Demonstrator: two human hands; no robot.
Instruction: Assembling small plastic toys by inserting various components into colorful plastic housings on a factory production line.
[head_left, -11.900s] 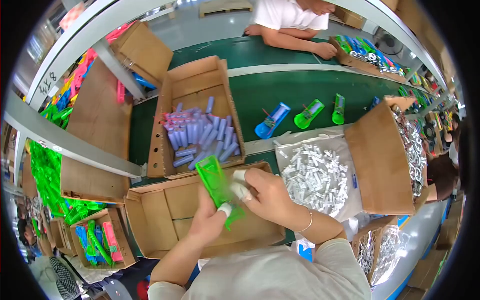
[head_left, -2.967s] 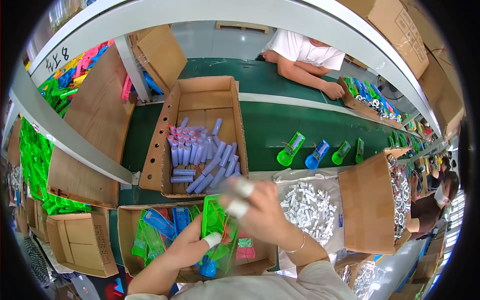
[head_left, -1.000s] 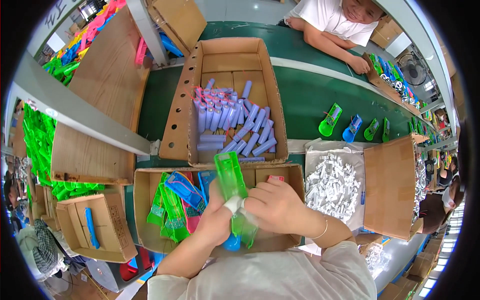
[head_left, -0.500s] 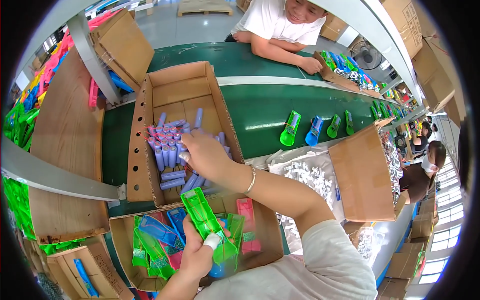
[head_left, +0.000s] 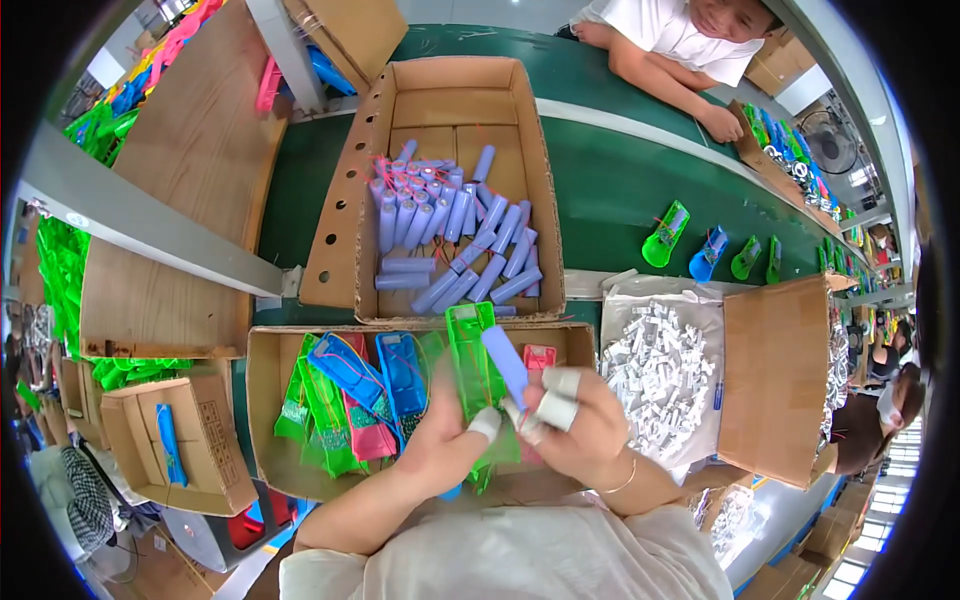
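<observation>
My left hand [head_left: 445, 440] is closed round a green plastic housing [head_left: 470, 345], held upright with its hollow side showing. Right beside it, my right hand [head_left: 580, 425] grips a purple cylindrical battery [head_left: 505, 362] between its fingers, tilted against the housing's edge. White wraps cover several of my fingertips. Beneath both hands is a cardboard box [head_left: 265, 400] with green, blue and pink housings, some showing circuit boards and red wires. Farther off, a second cardboard box [head_left: 455, 95] contains many purple batteries [head_left: 430, 215], with thin wires among them. My lower left fingers are blurred.
At right, a lined box [head_left: 740, 390] contains small white parts [head_left: 660, 365]. Green and blue housings [head_left: 665, 235] stand along the green belt [head_left: 610, 190]. Across it a person [head_left: 660, 50] leans on folded arms. A metal post [head_left: 160, 210] and wooden board [head_left: 180, 180] flank the left.
My right hand has come back from the battery box with one battery and now meets the green housing in my left hand. The whole view has shifted.
</observation>
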